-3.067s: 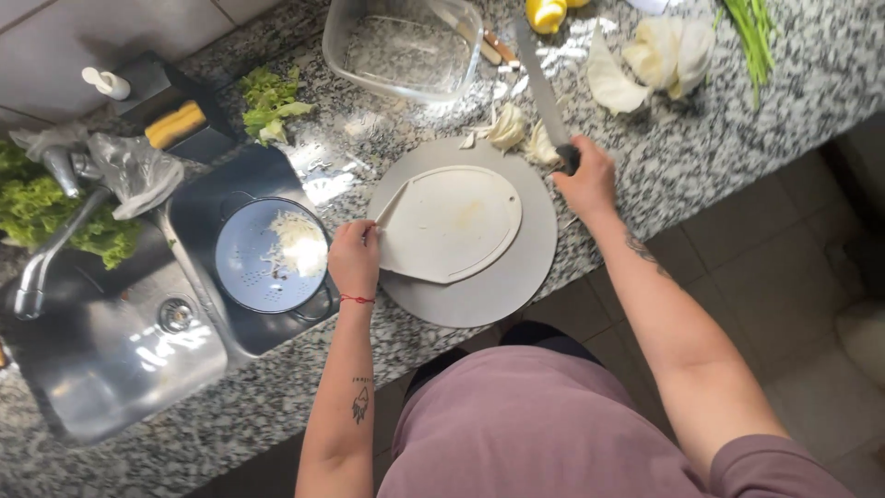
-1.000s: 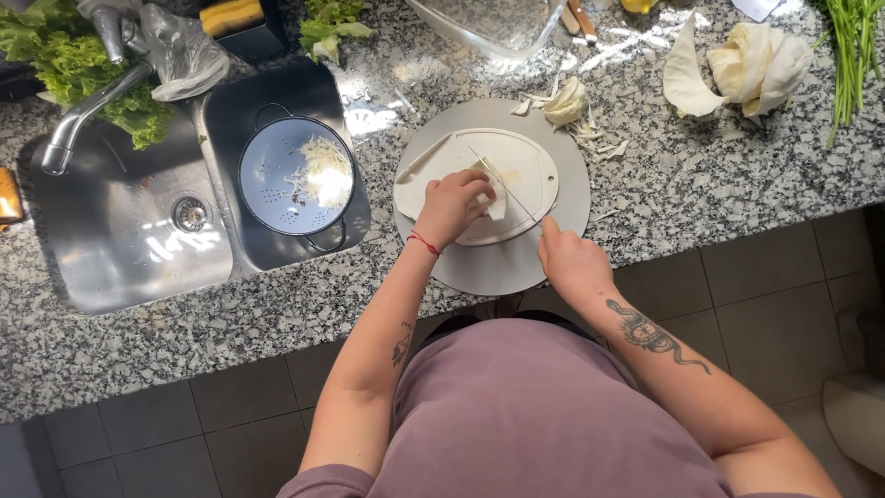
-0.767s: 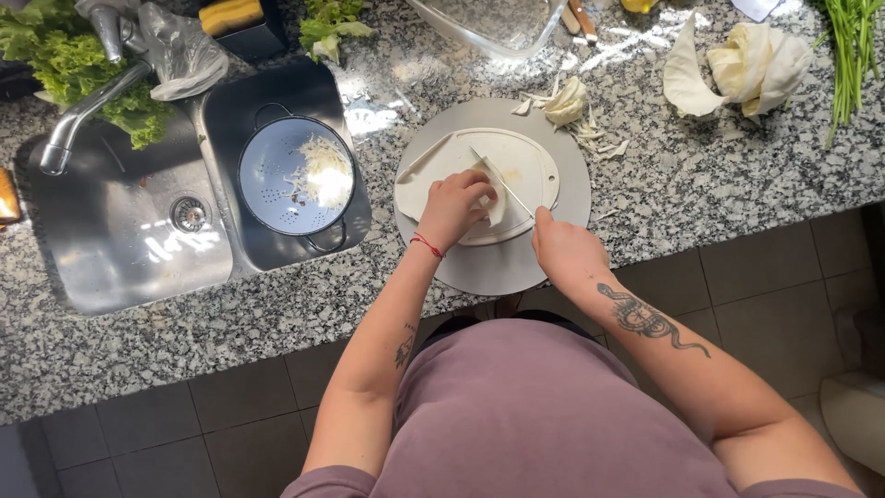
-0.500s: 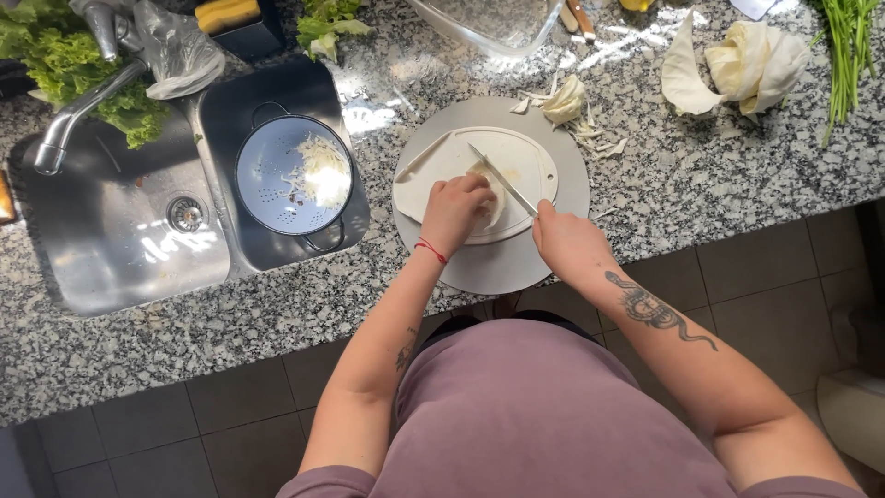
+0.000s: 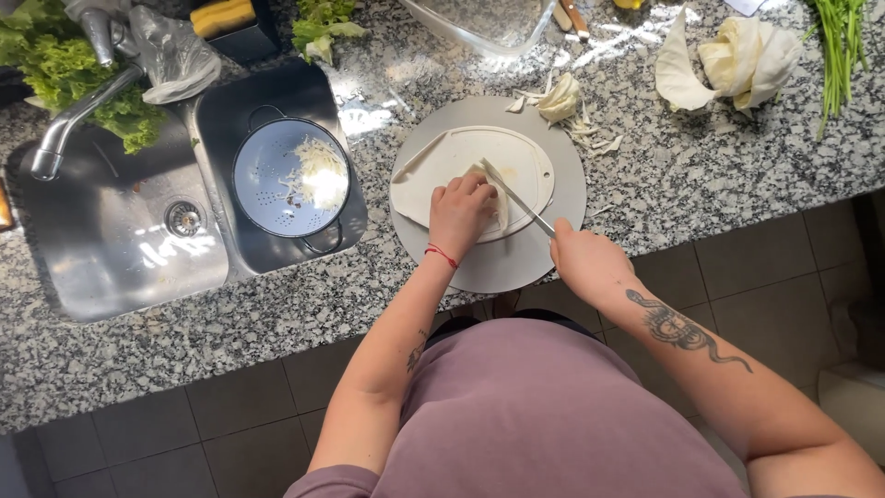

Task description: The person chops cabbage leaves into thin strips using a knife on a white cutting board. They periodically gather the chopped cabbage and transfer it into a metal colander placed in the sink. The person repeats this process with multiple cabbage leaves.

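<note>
R hand [image 5: 588, 263] is clenched around knife [image 5: 518, 198] handle, handle hidden in the fist; blade is angled up-left from the fingers and laid against the cabbage piece [image 5: 496, 195]. L hand [image 5: 458, 214] is pressed palm-down on that piece, fingers curled over it, fingertips just beside the blade edge; most of the piece is covered by the hand, only a pale sliver is seen at the fingertips. Piece is seated on a white cutting mat [image 5: 433, 180], which is laid on a round grey board [image 5: 502, 267] directly under both hands, near the counter's front edge. Granite counter [image 5: 701, 175] is seen all around. Beyond the L fingertips, cabbage trimmings [image 5: 560, 100] are piled on the board's far rim. Well left of the L hand, a blue colander [image 5: 281, 180] w/ shredded cabbage is set in the small sink bowl [image 5: 277, 92]; large steel sink [image 5: 101, 231] is next to it, tap [image 5: 74, 120] above. Farther out past the R fingers, loose cabbage leaves [image 5: 737, 65] and green stalks [image 5: 839, 46] are lying on the counter. Clear container [image 5: 470, 23] is placed far behind the board, lettuce [image 5: 64, 74] at far left corner.
</note>
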